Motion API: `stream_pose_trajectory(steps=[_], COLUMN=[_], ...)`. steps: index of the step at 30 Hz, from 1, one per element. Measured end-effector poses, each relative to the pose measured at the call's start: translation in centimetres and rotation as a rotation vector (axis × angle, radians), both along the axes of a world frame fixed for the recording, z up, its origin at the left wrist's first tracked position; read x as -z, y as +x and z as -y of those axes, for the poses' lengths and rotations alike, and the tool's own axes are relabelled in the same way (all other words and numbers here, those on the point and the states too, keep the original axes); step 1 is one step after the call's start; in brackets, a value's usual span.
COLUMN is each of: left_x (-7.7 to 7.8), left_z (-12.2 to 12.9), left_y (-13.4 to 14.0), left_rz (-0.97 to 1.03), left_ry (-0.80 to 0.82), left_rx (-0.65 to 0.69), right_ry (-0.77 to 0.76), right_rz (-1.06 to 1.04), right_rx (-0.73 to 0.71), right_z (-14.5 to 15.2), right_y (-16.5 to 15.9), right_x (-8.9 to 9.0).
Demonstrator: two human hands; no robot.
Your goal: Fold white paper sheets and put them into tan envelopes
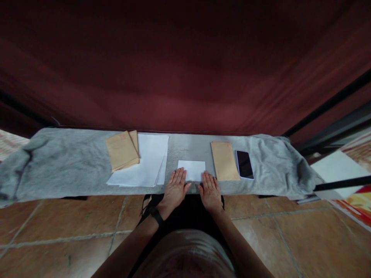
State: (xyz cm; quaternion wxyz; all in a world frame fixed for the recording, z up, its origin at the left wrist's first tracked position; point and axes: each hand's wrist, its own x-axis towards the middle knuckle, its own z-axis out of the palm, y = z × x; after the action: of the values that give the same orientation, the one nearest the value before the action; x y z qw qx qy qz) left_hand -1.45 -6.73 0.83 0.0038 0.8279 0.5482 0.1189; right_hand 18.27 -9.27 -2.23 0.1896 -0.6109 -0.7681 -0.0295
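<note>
Head view: a narrow table [72,166] under a grey cloth runs from left to right, with a small white paper [193,168] lying flat around the middle of its length, close to the near edge. The left hand [175,188] lies flat, fingers straight and together, its fingertips on the paper's near left corner; a dark band [157,216] circles that wrist. The right hand [211,191] is flat too, fingers straight, its tips at the paper's near right corner. Neither hand grips anything. Toward the table's left end, a stack of white sheets [150,162] reaches almost from far edge to near edge, with brown envelopes [121,148] partly over its left side. Toward the right end lie more envelopes [226,162], and just beside them a phone [245,165], its screen dark.
</note>
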Motion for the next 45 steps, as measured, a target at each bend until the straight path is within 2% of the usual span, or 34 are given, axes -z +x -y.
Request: stream_pose_trajectory(steps=[7,12,19,25,39,45], left_x=[0.4,1.0,1.0,0.7,0.9,0.8], left_z=[-0.9,-2.3,-4.7,-5.8,-5.3,-5.2], left_y=[4.3,5.6,5.1,4.1,1.8,1.8], left_rz=[0.040,0.066,0.042,-0.046,-0.066,-0.060], left_ry=[-0.059,-0.062,-0.066,-0.111,-0.060,-0.047], left_rx=[0.134,0.138,0.086,0.012,-0.106,-0.105], right_ry=[-0.010,0.010,0.015,0.034,0.026,0.025], right_rz=[0.021,0.002,-0.006,-0.018,-0.033,-0.091], right_rx=[-0.005,-0.024,-0.015,-0.008,-0.006,0.062], right_z=[0.0,0.0,-0.1,-0.1,0.0,-0.5], right_y=[0.0,0.1,0.1,0.0,-0.1,-0.8], right_x=[0.1,0.1,0.1,0.2,-0.3,-0.6])
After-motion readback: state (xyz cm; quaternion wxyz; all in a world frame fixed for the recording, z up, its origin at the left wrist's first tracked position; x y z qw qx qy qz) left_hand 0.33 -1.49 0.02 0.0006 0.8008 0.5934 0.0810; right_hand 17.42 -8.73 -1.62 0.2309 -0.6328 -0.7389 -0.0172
